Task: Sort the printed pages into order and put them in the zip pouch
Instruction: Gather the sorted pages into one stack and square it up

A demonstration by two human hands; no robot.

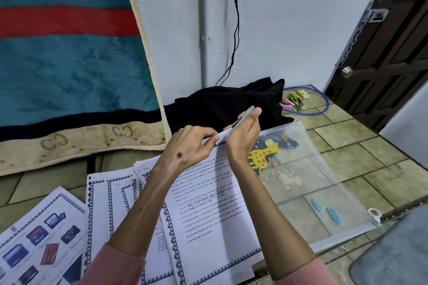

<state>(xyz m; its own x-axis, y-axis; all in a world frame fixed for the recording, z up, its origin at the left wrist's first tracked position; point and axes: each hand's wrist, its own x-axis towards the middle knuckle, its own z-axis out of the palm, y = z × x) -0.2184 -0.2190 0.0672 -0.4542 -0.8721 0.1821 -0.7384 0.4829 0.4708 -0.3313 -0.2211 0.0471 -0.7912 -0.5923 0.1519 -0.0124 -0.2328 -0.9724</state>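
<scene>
A stack of printed pages lies on the tiled floor, its top page (208, 210) bordered in blue and watermarked "STORAGE". My left hand (191, 144) pinches that page's far corner. My right hand (243, 137) grips a slim grey tool (248, 111) whose lower end meets the same corner. More bordered pages (111, 199) fan out to the left, and a page with coloured pictures (39, 233) lies at the lower left. The clear zip pouch (324, 192) with a yellow giraffe print lies flat to the right, partly under the stack.
A black cloth (227, 102) is heaped against the wall behind my hands. Small staplers and staple boxes (294, 99) sit inside a blue hoop (325, 104). A teal and red blanket (69, 58) hangs at left; a dark door (393, 48) at right; a grey mat (393, 252) at bottom right.
</scene>
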